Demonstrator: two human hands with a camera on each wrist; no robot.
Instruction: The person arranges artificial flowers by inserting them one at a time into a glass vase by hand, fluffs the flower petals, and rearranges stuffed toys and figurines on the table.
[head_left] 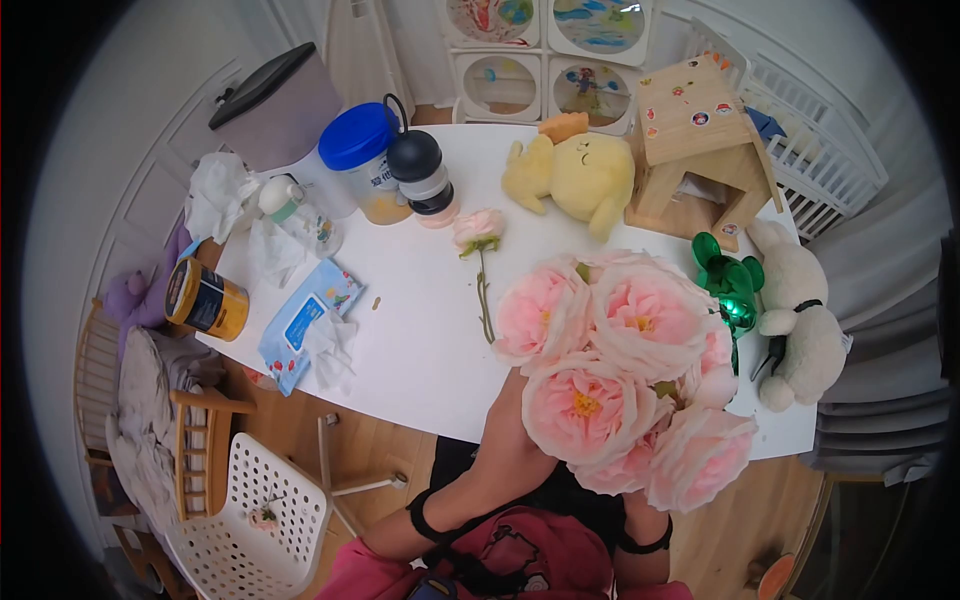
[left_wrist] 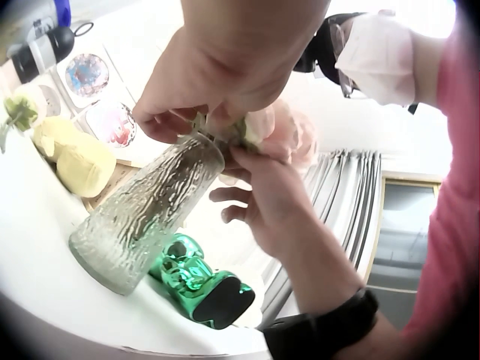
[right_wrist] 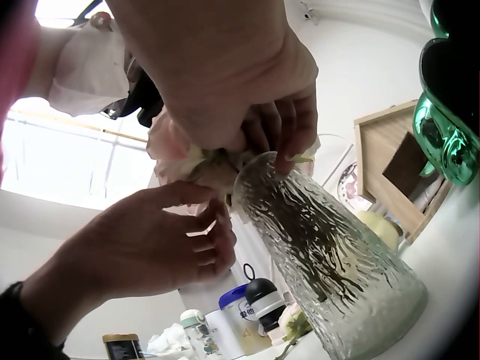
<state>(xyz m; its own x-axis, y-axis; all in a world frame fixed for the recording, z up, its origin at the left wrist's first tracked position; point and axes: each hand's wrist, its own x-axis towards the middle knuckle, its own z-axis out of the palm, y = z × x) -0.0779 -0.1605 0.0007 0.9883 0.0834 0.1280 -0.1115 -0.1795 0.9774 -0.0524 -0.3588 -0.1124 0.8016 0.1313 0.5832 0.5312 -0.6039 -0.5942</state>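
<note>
Looks to me like we're mid flower-arranging here: the bunch of big ruffled pale pink flowers with yellow centres (head_left: 640,320) sits right at the mouth of a clear, ripple-textured glass vase (left_wrist: 150,210), whose base is on the white tabletop (head_left: 430,340), just beside a shiny metallic green figurine (left_wrist: 202,277). I'd call this step settling the heads around the rim. The left hand (right_wrist: 146,240) has its thumb up by the flower bases and the fingers loosely bent; the right hand (left_wrist: 274,199) is a near mirror of that, half curled, with a fingertip apparently against the glass rim. Can't tell if either actually pinches a stem, sorry. Next move probably calls for a light touch, steadying the vase while the bunch gets spread, since it looks pretty top-heavy. There's a single pink flower with a green stem (head_left: 482,285) loose on the table, and another small pink flower (head_left: 264,517) on the white perforated chair (head_left: 245,475). From the head view the blooms hide the vase and most of the right hand, and the stems are just a dark blur through the rippled glass.
</note>
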